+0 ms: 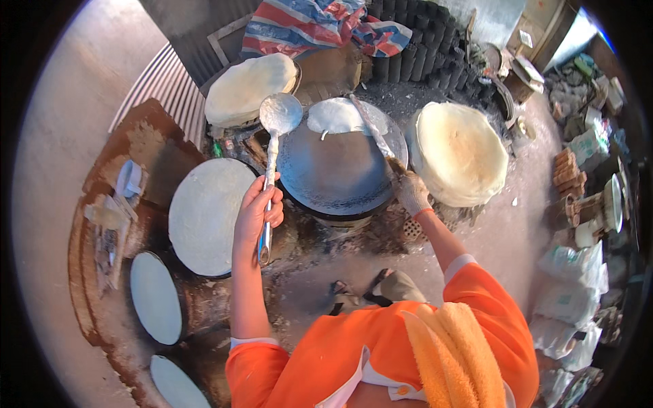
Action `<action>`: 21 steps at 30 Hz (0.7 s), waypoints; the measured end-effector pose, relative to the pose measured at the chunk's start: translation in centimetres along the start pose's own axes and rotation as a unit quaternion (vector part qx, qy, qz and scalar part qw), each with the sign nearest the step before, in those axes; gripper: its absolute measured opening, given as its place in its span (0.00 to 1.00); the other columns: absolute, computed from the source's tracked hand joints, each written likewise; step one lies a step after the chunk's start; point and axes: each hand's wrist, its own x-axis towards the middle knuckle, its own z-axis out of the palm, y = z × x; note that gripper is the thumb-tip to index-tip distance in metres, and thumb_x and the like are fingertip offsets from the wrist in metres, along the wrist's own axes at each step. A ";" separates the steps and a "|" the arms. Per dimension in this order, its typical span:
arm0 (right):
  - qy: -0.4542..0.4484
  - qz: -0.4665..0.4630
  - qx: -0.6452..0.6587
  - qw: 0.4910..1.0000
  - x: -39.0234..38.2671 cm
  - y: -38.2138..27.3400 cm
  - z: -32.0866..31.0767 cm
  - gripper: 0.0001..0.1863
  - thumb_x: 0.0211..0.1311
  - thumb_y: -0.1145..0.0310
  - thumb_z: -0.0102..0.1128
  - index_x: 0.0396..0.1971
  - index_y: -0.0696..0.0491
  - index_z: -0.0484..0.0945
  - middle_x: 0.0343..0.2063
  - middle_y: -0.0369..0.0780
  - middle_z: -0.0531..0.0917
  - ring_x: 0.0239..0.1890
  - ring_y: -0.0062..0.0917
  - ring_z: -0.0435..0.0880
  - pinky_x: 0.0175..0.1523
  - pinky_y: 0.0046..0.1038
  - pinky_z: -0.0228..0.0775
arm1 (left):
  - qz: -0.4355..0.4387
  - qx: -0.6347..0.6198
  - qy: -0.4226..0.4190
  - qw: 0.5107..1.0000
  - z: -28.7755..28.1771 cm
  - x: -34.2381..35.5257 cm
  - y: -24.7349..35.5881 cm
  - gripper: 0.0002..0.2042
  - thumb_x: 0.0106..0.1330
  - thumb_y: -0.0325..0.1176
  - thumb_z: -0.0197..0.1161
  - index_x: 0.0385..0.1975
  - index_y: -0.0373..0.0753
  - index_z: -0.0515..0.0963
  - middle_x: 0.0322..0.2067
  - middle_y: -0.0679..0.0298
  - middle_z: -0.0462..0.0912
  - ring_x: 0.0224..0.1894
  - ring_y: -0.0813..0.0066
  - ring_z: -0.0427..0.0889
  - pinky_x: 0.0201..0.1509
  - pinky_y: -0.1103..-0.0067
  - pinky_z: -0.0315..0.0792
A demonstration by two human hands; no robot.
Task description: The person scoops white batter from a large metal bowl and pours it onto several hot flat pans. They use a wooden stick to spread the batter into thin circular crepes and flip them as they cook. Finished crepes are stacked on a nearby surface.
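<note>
Workroom with a grey, dusty floor (pixel 490 231); at the far side, a red, white and blue striped sheet (pixel 299 30) and stacked dark briquettes (pixel 408 58). Item: round griddle (pixel 333 180), dark, mid-scene, directly ahead of the person; its far portion bears white batter (pixel 335 115), smooth, wet-looking, ragged at the near edge, the remainder bare and grey-brown. Left hand (pixel 262 204): fingers closed round the handle of a long ladle (pixel 280 112), held bowl-end away, coated in pale residue. Right hand (pixel 411 194): apparently gloved, clamped on the near end of a long spreader (pixel 373 129), whose far end lies across the batter's right part. Step in hand, by judgement: spreading batter over the hot plate. Next move seems to call for a flat, even sweep drawing it across the bare area, ladle kept clear. Also present: one stack of pale flatbreads (pixel 459 153) right of the griddle, another pale stack (pixel 248 88) beyond it to the left.
</note>
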 end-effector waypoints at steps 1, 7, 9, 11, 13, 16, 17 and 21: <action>0.003 -0.010 -0.012 1.000 -0.4 -1.0 -0.9 0.22 0.63 0.51 0.42 0.58 0.32 0.61 0.39 0.44 0.80 0.42 0.38 0.79 0.41 0.34 0.72 | 0.003 -0.003 0.010 1.000 0.1 0.2 -0.4 0.12 0.67 0.30 0.45 0.49 0.38 0.65 0.24 0.68 0.67 0.13 0.89 0.60 0.15 0.87 0.56; -0.097 -0.031 0.140 0.985 0.2 -5.4 -0.5 0.21 0.62 0.51 0.43 0.56 0.35 0.63 0.37 0.45 0.80 0.43 0.39 0.78 0.43 0.40 0.71 | 0.004 0.024 0.063 0.998 2.4 0.6 -0.1 0.12 0.66 0.30 0.47 0.49 0.37 0.65 0.23 0.68 0.66 0.13 0.88 0.59 0.16 0.87 0.57; -0.100 -0.127 0.009 0.987 -0.6 -5.0 -0.1 0.21 0.61 0.55 0.44 0.55 0.40 0.63 0.37 0.45 0.79 0.41 0.38 0.79 0.41 0.40 0.73 | 0.013 0.032 0.083 0.996 3.0 0.4 -0.2 0.13 0.66 0.30 0.47 0.49 0.36 0.65 0.23 0.68 0.66 0.13 0.88 0.59 0.16 0.86 0.57; -0.088 -0.194 -0.074 0.974 0.0 -3.2 1.4 0.24 0.61 0.56 0.44 0.58 0.37 0.58 0.37 0.46 0.79 0.38 0.39 0.80 0.39 0.39 0.74 | 0.008 0.037 0.108 0.993 4.0 0.2 -0.2 0.13 0.66 0.30 0.47 0.49 0.37 0.65 0.23 0.68 0.66 0.13 0.88 0.59 0.16 0.86 0.57; -0.092 -0.185 -0.097 0.974 2.5 -1.3 1.2 0.23 0.61 0.54 0.44 0.56 0.43 0.62 0.36 0.44 0.79 0.36 0.37 0.81 0.36 0.37 0.74 | 0.007 0.053 0.132 0.990 4.7 -0.1 0.2 0.13 0.66 0.31 0.47 0.49 0.37 0.65 0.22 0.68 0.66 0.13 0.88 0.60 0.15 0.86 0.56; 0.028 -0.241 0.117 0.963 7.5 3.3 2.4 0.23 0.61 0.53 0.46 0.56 0.39 0.64 0.34 0.45 0.81 0.35 0.38 0.81 0.38 0.36 0.73 | 0.005 0.074 0.154 0.985 5.1 0.9 0.2 0.13 0.66 0.31 0.48 0.49 0.37 0.65 0.22 0.68 0.67 0.13 0.87 0.60 0.15 0.86 0.56; -0.054 -0.164 -0.002 0.985 7.3 0.9 1.0 0.20 0.60 0.53 0.48 0.52 0.38 0.68 0.33 0.45 0.81 0.37 0.38 0.80 0.39 0.35 0.73 | 0.008 0.083 0.172 0.982 4.9 1.1 0.1 0.13 0.66 0.32 0.48 0.49 0.37 0.65 0.22 0.68 0.67 0.12 0.87 0.60 0.15 0.86 0.56; -0.136 -0.207 -0.063 0.967 6.8 -1.1 4.4 0.20 0.60 0.58 0.48 0.53 0.39 0.68 0.36 0.46 0.80 0.39 0.40 0.79 0.42 0.35 0.72 | 0.006 0.097 0.194 0.976 3.8 3.7 -1.0 0.12 0.66 0.32 0.49 0.48 0.38 0.66 0.21 0.68 0.67 0.12 0.86 0.60 0.14 0.85 0.56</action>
